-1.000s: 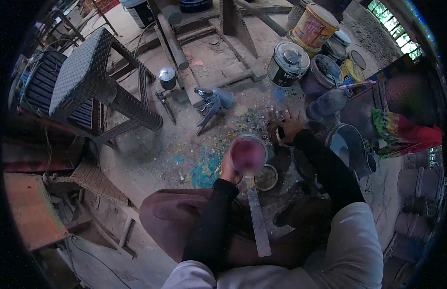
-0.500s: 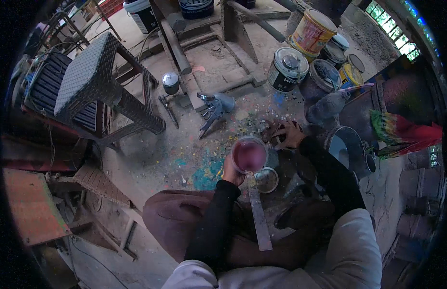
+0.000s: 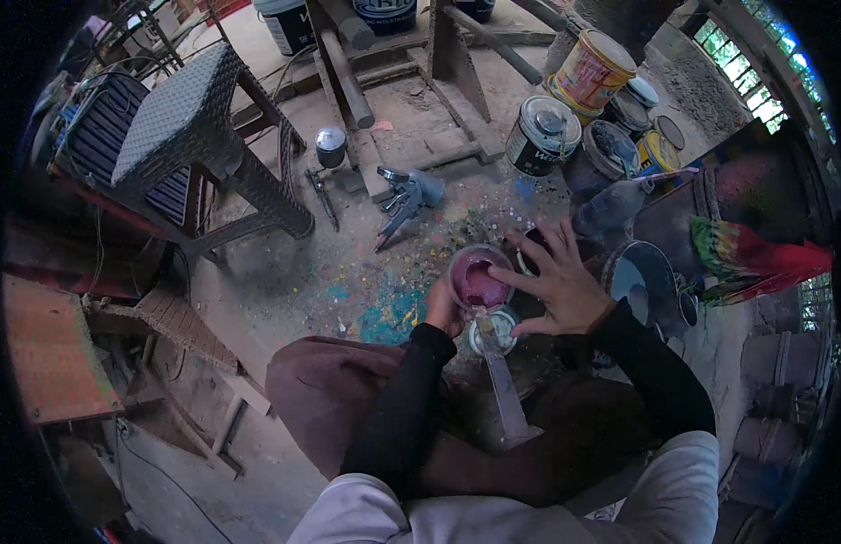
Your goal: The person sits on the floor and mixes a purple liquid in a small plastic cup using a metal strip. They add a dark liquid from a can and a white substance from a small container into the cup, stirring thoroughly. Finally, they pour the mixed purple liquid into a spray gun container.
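In my left hand (image 3: pixel 445 306) is a cup of pinkish-red paint (image 3: pixel 483 288), gripped round its left side with the open top facing up. My right hand (image 3: pixel 565 283) is raised just right of the cup, holding nothing, fingers spread. One of its fingertips overlaps the cup's rim; whether it touches cannot be told. Behind that hand a dark round container (image 3: pixel 527 257) is mostly hidden. Below the cup sits a small round pale-rimmed tin (image 3: pixel 503 341). A flat, paint-smeared strip (image 3: pixel 504 385) runs from the tin toward my lap.
A spray gun (image 3: pixel 409 199) and a second one with a metal cup (image 3: pixel 330 147) lie ahead on the paint-spotted floor. Paint buckets (image 3: pixel 542 136), a plastic bottle (image 3: pixel 612 207) and an open bucket of greyish liquid (image 3: pixel 651 281) stand right. At left is a woven-pattern stool (image 3: pixel 180 113).
My right hand has come up and back from the dark container on the floor to beside the cup, its fingers spreading. The cup has shifted slightly right in my left hand.
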`<move>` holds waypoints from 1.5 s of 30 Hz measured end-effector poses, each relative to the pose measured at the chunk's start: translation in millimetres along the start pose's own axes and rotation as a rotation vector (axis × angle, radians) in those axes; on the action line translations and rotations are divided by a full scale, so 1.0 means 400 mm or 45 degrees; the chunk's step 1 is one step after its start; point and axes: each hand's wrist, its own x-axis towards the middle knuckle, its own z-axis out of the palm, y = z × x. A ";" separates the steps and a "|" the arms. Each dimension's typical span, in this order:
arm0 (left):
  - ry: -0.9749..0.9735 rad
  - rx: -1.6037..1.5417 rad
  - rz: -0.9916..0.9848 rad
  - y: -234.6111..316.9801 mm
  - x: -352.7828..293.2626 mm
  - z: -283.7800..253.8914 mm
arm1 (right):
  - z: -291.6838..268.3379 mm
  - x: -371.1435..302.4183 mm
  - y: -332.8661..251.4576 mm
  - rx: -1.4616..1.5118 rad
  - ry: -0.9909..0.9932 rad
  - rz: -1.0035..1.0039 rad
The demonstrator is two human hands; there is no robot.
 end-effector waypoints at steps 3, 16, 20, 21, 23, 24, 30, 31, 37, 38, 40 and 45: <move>-0.044 0.010 0.034 0.000 -0.006 0.003 | -0.002 -0.002 -0.004 -0.076 -0.043 -0.032; 0.001 -0.005 0.015 -0.006 -0.006 0.005 | -0.085 -0.030 0.004 -0.072 -0.162 -0.186; -0.021 -0.047 0.003 -0.012 0.001 0.000 | -0.086 -0.053 0.016 0.139 -0.113 -0.064; -0.032 -0.034 0.010 -0.015 0.006 -0.004 | -0.080 -0.055 0.012 0.140 -0.073 -0.044; -0.061 -0.004 0.020 -0.020 0.015 -0.009 | -0.063 -0.052 -0.004 0.141 0.008 0.005; -0.060 -0.037 0.014 -0.015 0.008 0.002 | -0.046 -0.053 -0.012 0.124 -0.006 -0.003; -0.070 -0.068 0.015 -0.008 0.005 -0.008 | 0.000 -0.097 -0.014 0.141 -0.015 0.017; -0.045 -0.051 0.024 -0.009 -0.002 -0.002 | 0.002 -0.113 -0.005 0.153 0.073 0.034; -0.090 -0.103 0.057 -0.005 0.009 -0.020 | 0.322 -0.218 0.041 0.710 0.012 0.567; -0.071 0.028 0.122 -0.009 0.005 -0.013 | 0.376 -0.226 0.033 0.725 -0.125 0.571; -0.024 0.192 0.216 0.002 -0.010 0.012 | 0.531 -0.234 0.017 0.652 -0.142 0.494; 0.056 0.118 0.136 0.008 -0.021 0.045 | 0.936 -0.231 -0.045 -0.317 0.050 0.769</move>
